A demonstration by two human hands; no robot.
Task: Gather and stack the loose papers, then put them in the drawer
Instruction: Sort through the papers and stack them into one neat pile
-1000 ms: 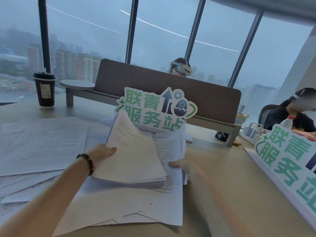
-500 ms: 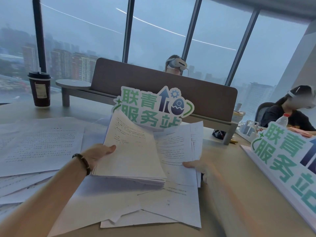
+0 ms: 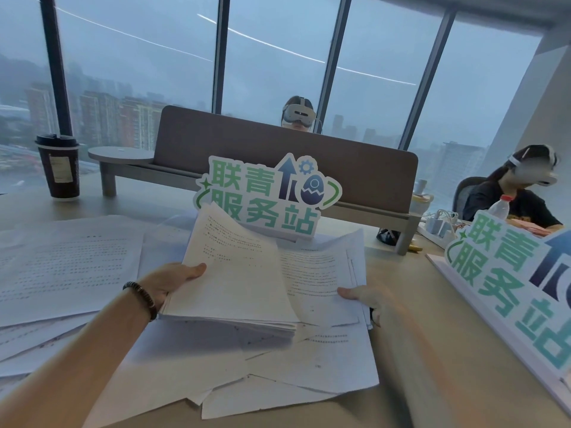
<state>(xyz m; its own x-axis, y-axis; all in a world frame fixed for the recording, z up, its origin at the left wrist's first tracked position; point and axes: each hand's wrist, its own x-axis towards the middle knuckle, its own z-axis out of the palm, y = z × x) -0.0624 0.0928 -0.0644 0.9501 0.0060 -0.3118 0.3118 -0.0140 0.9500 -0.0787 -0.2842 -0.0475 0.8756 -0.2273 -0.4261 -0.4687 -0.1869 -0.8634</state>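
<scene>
The left hand (image 3: 173, 282) grips the gathered stack (image 3: 234, 273), raised so new sheets can join it; the right hand (image 3: 361, 296) pinches a few loose papers (image 3: 321, 270) just right of the stack, apparently adding them.

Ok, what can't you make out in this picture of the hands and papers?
- Drawer: none shows in the head view.
- Right hand: motion-blurred, its fingers under the sheets.
- Left hand: fingers hidden beneath the stack.
- Print on the papers: too small to read.
- Cup: its label is blurred.
</scene>
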